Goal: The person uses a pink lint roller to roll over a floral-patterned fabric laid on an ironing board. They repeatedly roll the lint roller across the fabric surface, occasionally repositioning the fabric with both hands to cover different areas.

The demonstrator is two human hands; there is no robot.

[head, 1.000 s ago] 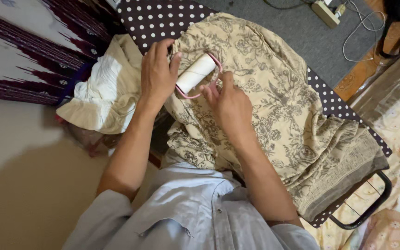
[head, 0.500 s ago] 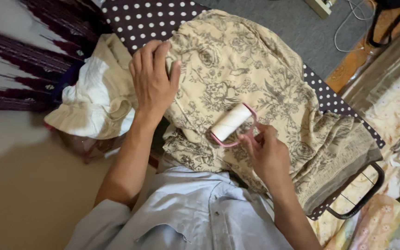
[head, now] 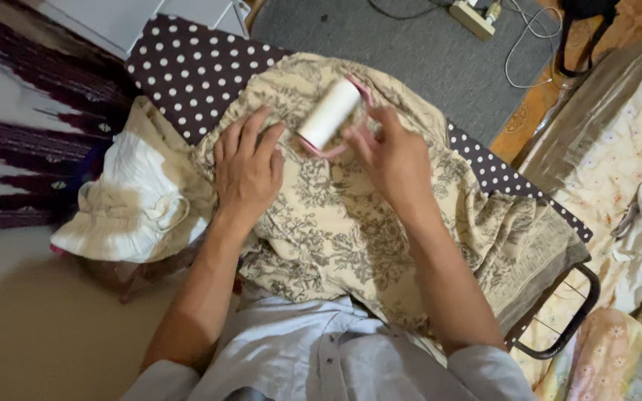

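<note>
Roller (head: 328, 113) moved up — right hand (head: 395, 160) gripping it.

lint roller (head: 328, 113) back up the floral cloth (head: 351, 223) | right hand (head: 395, 160) carried it from the near edge

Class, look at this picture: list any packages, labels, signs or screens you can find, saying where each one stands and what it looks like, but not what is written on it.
None are in view: no package, label, sign or screen shows.
Nearest to one: a white lint roller with a pink frame, a plain cylinder, held by the right hand over the beige floral cloth.
White power strip, oblong, on the grey carpet at top.
</note>
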